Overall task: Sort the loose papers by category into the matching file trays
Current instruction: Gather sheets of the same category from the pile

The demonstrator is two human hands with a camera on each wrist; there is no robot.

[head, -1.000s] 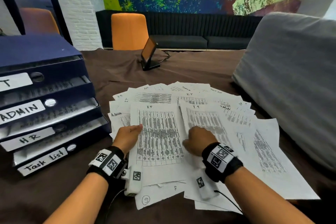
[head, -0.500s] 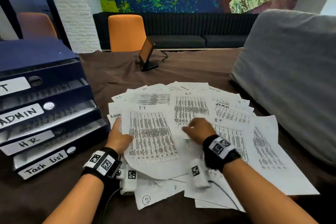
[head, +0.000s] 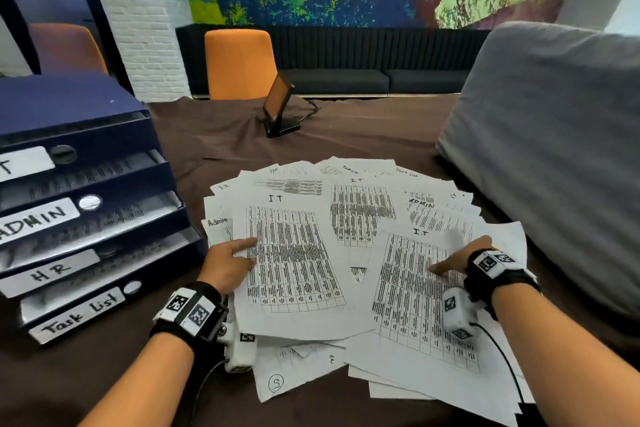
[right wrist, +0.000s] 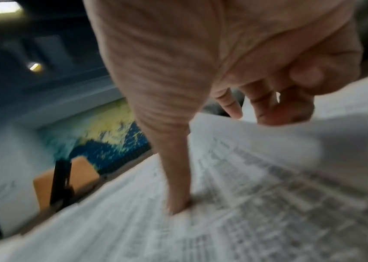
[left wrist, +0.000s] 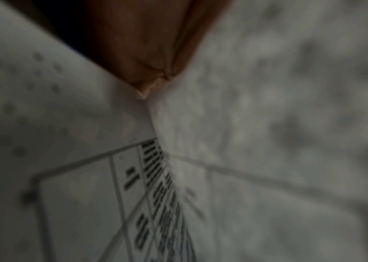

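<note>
Head view, from the left: a blue stack of file trays [head: 104,184] stands at the bench's left edge, labelled ADMIN, HR and Task List. Just right of it the left hand [head: 230,265] pinches the left edge of an I.T sheet [head: 294,260], thumb on top and fingers tucked beneath. The loose papers [head: 363,218] fan out across the brown bench [head: 225,135]. Further right, the right hand [head: 457,258] holds a second I.T sheet [head: 408,298] by its right edge, thumb pressed on the print, fingers curled under the lifted corner. A grey cushion [head: 554,149] crowds the right side. Bare cloth lies behind the pile, up to a small tilted screen [head: 277,107].
</note>
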